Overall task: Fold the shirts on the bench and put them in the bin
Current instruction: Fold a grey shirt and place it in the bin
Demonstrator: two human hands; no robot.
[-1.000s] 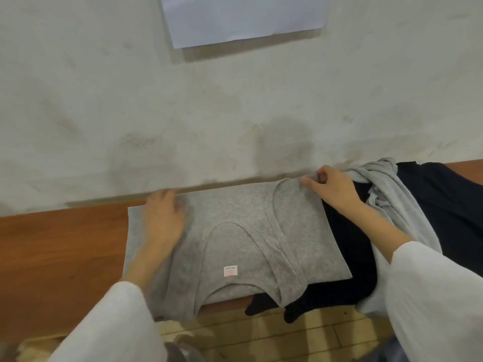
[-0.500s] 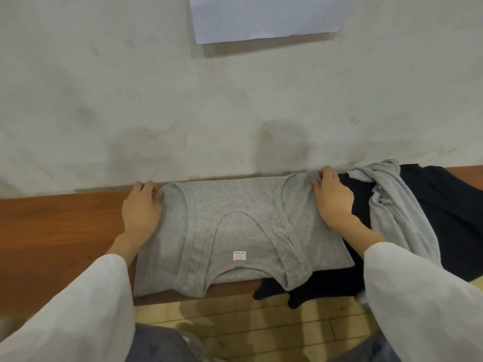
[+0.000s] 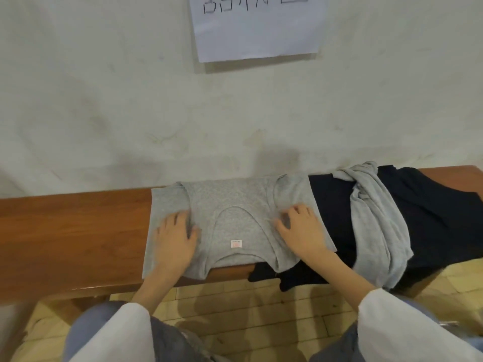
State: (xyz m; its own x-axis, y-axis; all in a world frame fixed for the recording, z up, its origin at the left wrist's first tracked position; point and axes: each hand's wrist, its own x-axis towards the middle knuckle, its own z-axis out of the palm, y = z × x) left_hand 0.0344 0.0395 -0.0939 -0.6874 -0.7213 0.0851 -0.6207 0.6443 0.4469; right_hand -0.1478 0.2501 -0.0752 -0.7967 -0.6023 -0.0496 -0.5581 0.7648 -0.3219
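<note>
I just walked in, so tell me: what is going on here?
A person is folding a grey shirt on the wooden bench. The left hand and the right hand rest on it, either side of the neckline. A dark garment and a light grey garment lie unfolded to its right. No bin shows.

We find ourselves in a plain, bare indoor room. A long wooden bench (image 3: 65, 231) stands against a scuffed, stained plaster wall (image 3: 104, 113). A paper sheet (image 3: 256, 35) with handwritten characters hangs there, loose garments (image 3: 431, 218) lie heaped on the bench, and the floor (image 3: 248, 309) is yellowish tile.
</note>
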